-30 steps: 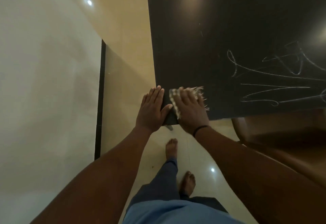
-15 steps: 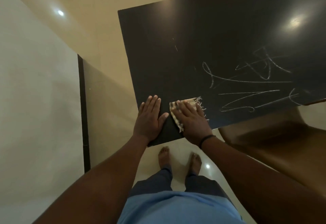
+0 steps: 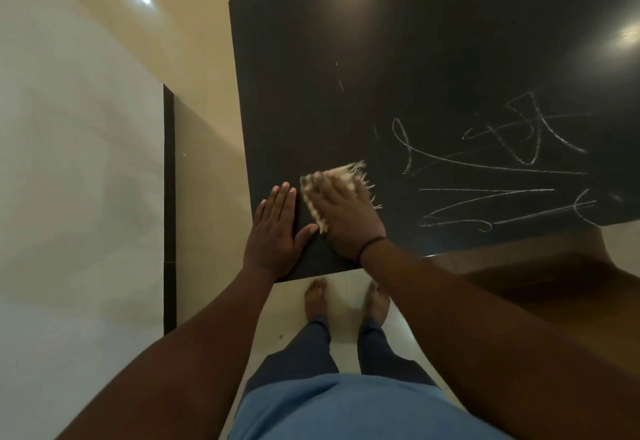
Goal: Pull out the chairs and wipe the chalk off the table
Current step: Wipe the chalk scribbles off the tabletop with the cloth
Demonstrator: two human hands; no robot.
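Just two hands — left hand [image 3: 277, 231] (flat), right hand [image 3: 346, 218] — one cloth [image 3: 343, 176]

the left hand [image 3: 277, 235] lies flat, palm down, its fingers [image 3: 278, 202] straight and close together, the thumb spread out to the right toward the other hand. the right hand [image 3: 346, 219] lies just right of that thumb, palm down, fingers extended and blurred, a thin black band round its wrist. both bare forearms reach forward from the lower edge, converging toward the hands. two bare feet stand below the wrists.
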